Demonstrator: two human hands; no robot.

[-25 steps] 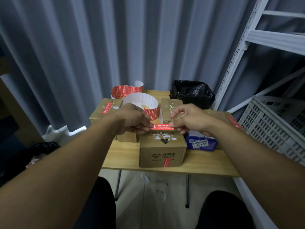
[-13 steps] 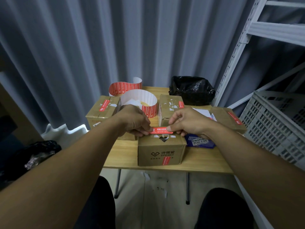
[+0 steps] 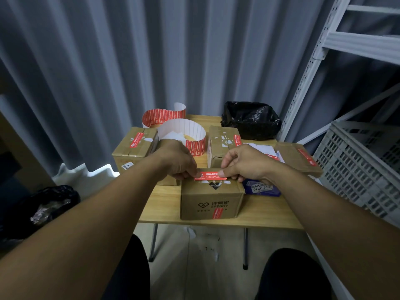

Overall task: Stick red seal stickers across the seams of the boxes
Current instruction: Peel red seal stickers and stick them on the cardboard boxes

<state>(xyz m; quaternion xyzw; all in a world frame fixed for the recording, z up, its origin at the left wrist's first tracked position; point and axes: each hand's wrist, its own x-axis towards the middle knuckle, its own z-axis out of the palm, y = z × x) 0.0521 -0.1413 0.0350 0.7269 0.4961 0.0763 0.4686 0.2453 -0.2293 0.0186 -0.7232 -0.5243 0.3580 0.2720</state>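
the left hand (image 3: 177, 161) and right hand (image 3: 244, 163) pinch a red sticker (image 3: 211, 176) by its ends. it lies on a closed box (image 3: 211, 202) on the bench (image 3: 164, 204).

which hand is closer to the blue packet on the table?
Right. The right hand pinches one end of the red sticker, right beside the blue packet; the left hand pinches the other end, across the box.

The cardboard box (image 3: 211, 205) at frame centre reads "SPENNY" on its front. Right of it, the blue packet's (image 3: 249, 184) white label (image 3: 261, 188) reads "53-2-321U", upside down. The red sticker's (image 3: 210, 176) print is too small to read.
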